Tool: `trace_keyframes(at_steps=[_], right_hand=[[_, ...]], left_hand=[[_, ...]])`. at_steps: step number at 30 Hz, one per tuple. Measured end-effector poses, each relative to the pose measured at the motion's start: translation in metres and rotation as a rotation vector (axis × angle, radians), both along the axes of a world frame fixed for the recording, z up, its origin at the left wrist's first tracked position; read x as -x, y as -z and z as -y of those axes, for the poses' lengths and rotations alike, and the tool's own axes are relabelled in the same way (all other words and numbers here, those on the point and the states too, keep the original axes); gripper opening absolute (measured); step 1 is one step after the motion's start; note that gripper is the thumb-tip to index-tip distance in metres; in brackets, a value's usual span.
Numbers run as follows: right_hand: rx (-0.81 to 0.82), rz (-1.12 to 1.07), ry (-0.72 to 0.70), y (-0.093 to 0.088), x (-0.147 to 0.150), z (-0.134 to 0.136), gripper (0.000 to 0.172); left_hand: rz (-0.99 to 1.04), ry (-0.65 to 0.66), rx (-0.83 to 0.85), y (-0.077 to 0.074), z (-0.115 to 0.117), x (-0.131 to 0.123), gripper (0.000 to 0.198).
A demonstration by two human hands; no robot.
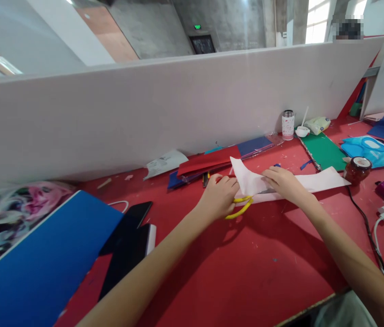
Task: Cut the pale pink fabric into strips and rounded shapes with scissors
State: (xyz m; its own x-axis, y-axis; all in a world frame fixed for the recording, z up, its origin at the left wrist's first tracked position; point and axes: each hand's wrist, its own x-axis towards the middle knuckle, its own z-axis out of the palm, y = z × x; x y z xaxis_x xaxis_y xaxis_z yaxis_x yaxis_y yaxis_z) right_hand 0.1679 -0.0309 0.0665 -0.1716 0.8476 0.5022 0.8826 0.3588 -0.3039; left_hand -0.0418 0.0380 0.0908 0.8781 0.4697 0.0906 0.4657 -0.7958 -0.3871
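The white paper (pixel 248 180) partly hides the yellow-handled scissors (pixel 244 209).

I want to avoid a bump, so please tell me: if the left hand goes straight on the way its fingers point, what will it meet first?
Most likely, the left hand would meet the raised end of the white paper; depth is unclear, so they may already touch.

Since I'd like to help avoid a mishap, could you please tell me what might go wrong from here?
The fingers of the right hand are close to the yellow-handled scissors at the left hand, so a slip might nick them. Part of the white sheet is bent upward, so any cut could stray. Its right end reaches close to the jar, so shifting it might knock that.
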Motion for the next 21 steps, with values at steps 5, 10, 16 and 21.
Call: trace_keyframes(at_steps=[5,10,16,21], right_hand=[[0.016,0.006,-0.013,-0.004,0.0,0.001,0.019],[-0.042,-0.019,-0.051,-0.003,0.0,0.0,0.018],[-0.049,-0.039,-0.047,-0.001,0.0,0.0,0.017],[-0.011,-0.036,-0.032,-0.001,-0.001,-0.001,0.016]], left_hand=[[-0.021,0.065,-0.03,-0.005,-0.005,0.005,0.017],[0.018,0.06,-0.082,-0.011,0.0,0.0,0.02],[0.025,0.006,-0.037,-0.007,0.009,-0.015,0.024],[-0.007,-0.016,-0.003,-0.001,0.011,-0.024,0.032]])
